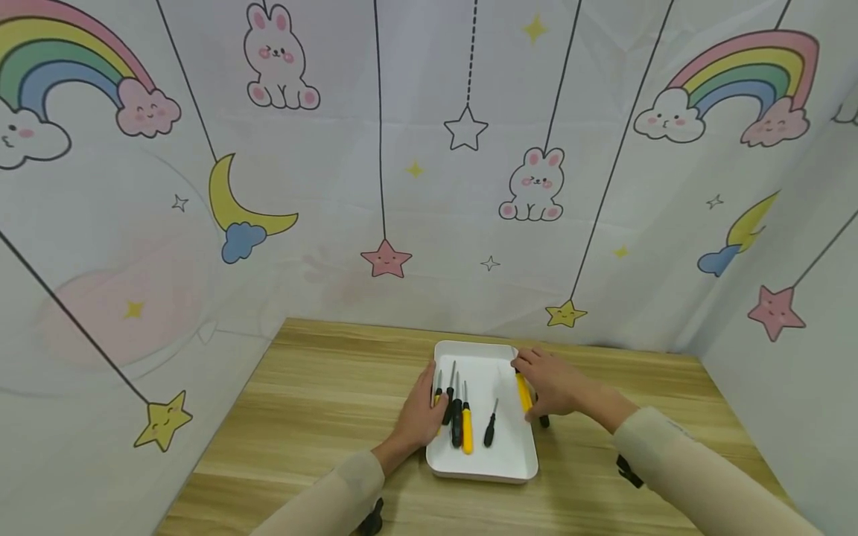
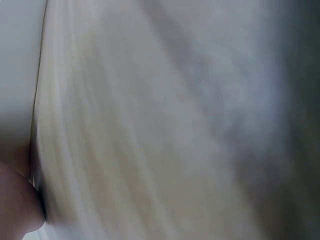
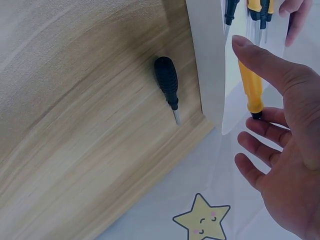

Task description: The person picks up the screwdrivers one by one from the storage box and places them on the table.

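Observation:
A white rectangular tray (image 1: 512,454) stands on the wooden table. My left hand (image 1: 422,409) holds its left rim, thumb on the inner side. Several black-handled and yellow-handled screwdrivers (image 1: 467,428) lie along the left inside. A small black screwdriver (image 1: 490,432) lies apart near the tray's middle. At the right rim my right hand (image 1: 553,383) holds a yellow-handled screwdriver (image 3: 251,87), thumb by one end of the handle and index finger at its black collar. The remaining fingers are loosely bent. The left wrist view is mostly blurred, with a fingertip (image 2: 20,205) low on the left.
Outside the tray, to its right, a black-handled screwdriver (image 3: 167,82) lies on the wooden table (image 1: 322,402), partly hidden by my arm in the head view. A white curtain (image 1: 328,171) printed with rabbits, stars and rainbows hangs behind the table and along both sides.

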`<state>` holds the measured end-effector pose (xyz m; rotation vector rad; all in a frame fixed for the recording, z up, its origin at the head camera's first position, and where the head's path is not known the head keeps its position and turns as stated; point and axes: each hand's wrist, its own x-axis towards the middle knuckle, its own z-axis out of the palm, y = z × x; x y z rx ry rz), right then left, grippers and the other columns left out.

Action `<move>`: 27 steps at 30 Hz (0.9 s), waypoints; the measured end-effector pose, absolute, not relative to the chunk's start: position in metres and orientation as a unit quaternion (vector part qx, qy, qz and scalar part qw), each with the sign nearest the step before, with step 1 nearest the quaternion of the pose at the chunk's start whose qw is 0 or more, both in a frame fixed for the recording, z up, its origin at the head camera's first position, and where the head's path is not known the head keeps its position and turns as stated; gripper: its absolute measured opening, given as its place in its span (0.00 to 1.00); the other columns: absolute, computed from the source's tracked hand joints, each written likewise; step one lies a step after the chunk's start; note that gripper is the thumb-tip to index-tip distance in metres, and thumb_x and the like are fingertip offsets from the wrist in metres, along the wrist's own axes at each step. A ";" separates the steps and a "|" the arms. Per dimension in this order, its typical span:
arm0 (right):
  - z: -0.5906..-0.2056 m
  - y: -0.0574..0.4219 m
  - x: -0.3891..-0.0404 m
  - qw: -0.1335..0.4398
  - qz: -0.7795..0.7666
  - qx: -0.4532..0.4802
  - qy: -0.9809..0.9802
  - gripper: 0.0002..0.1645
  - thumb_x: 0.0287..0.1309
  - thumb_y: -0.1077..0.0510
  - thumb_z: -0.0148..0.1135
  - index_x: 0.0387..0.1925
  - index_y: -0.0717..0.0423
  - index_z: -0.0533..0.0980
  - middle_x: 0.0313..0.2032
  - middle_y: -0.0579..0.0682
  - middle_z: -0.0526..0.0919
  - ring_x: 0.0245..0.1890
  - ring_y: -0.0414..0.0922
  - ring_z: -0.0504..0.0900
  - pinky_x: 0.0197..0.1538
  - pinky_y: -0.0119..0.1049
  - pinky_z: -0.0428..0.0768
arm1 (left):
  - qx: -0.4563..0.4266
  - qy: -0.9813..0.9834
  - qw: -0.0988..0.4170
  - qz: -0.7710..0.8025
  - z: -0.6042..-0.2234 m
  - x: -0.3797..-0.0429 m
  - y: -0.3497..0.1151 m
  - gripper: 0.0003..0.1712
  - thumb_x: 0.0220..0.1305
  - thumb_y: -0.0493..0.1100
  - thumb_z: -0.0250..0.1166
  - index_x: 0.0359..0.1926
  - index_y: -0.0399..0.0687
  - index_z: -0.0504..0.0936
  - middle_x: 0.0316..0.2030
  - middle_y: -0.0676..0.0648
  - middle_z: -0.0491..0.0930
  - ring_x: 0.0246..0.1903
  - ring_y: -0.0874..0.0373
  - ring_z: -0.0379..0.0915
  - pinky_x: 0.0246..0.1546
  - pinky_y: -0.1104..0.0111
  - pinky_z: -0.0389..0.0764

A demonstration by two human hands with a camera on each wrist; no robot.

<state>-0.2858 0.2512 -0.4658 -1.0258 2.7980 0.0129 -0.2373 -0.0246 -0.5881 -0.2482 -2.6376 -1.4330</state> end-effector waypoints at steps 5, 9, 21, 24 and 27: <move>-0.466 0.256 -0.287 0.074 0.015 -0.351 0.933 0.58 0.42 0.40 0.89 0.68 0.64 0.73 0.66 0.61 0.73 0.65 0.61 0.72 0.69 0.64 0.73 | -0.077 -0.873 0.063 -0.478 -0.588 -0.238 -0.024 0.40 0.81 0.42 0.55 0.84 0.36 0.49 0.82 0.36 0.53 0.80 0.40 0.51 0.79 0.46 0.55; -0.468 0.260 -0.288 0.068 0.019 -0.359 0.931 0.59 0.42 0.39 0.89 0.68 0.65 0.72 0.66 0.61 0.73 0.64 0.62 0.72 0.68 0.64 0.74 | -0.075 -0.873 0.064 -0.477 -0.588 -0.237 -0.024 0.41 0.80 0.43 0.55 0.84 0.37 0.49 0.82 0.36 0.53 0.80 0.40 0.51 0.79 0.46 0.55; -0.468 0.268 -0.289 0.063 0.019 -0.364 0.929 0.61 0.41 0.40 0.89 0.69 0.66 0.71 0.65 0.62 0.74 0.64 0.63 0.72 0.68 0.63 0.73 | -0.077 -0.876 0.061 -0.473 -0.589 -0.236 -0.025 0.41 0.81 0.43 0.55 0.85 0.39 0.48 0.82 0.37 0.52 0.80 0.41 0.50 0.79 0.46 0.55; -0.468 0.271 -0.290 0.062 0.021 -0.364 0.929 0.60 0.41 0.41 0.89 0.68 0.67 0.71 0.65 0.63 0.74 0.64 0.63 0.73 0.68 0.64 0.73 | -0.076 -0.875 0.062 -0.474 -0.588 -0.237 -0.024 0.41 0.81 0.43 0.55 0.85 0.39 0.48 0.82 0.37 0.53 0.80 0.41 0.50 0.79 0.46 0.55; -0.468 0.274 -0.289 0.063 0.026 -0.366 0.928 0.59 0.40 0.43 0.89 0.68 0.68 0.71 0.64 0.62 0.75 0.63 0.63 0.73 0.67 0.63 0.74 | -0.075 -0.875 0.063 -0.474 -0.588 -0.237 -0.024 0.41 0.80 0.43 0.55 0.85 0.39 0.48 0.82 0.37 0.53 0.80 0.41 0.50 0.79 0.47 0.54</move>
